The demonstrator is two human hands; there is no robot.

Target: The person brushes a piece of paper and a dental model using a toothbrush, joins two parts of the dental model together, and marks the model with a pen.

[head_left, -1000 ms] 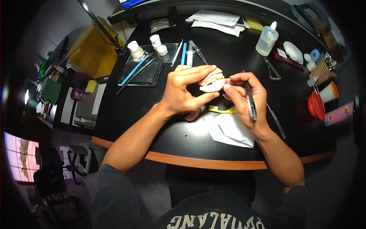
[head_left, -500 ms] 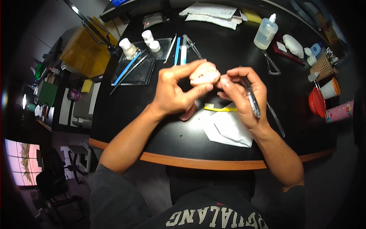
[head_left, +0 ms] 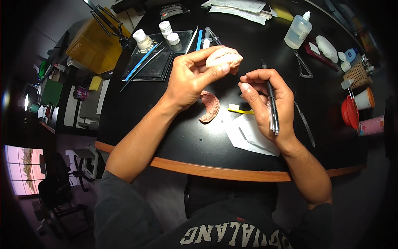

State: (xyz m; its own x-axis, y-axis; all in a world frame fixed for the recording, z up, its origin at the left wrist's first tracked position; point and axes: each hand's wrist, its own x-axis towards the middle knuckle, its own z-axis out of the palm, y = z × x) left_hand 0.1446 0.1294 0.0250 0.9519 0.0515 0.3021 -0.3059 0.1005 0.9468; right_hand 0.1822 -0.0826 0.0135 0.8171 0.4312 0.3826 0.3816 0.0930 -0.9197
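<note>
Between the thumb and fingers of my left hand [head_left: 190, 79] is a pale pink dental cast [head_left: 224, 57], raised above the desk. My right hand [head_left: 267, 97] is closed round a black pen [head_left: 272, 103], which lies slanted across the palm; its thumb and forefinger are close together, a little apart from the cast. A second, pinker dental cast [head_left: 211, 108] with a row of teeth lies on the black desk below my left hand. Next to it is a yellow toothbrush [head_left: 241, 109], its handle partly hidden behind my right hand. White paper [head_left: 248, 137] lies under that hand.
On the left, small white jars [head_left: 143, 39] and blue-handled tools [head_left: 141, 62] rest on dark slabs. A clear bottle [head_left: 297, 32] stands at the back right, near metal calipers [head_left: 303, 65]. Red and white cups [head_left: 349, 111] crowd the right edge. A thin metal tool [head_left: 304, 124] lies beside my right wrist.
My left hand has lifted the cast up and away from my right hand, opening a gap between them. The second cast on the desk has come into fuller view. The pen stays in my right hand.
</note>
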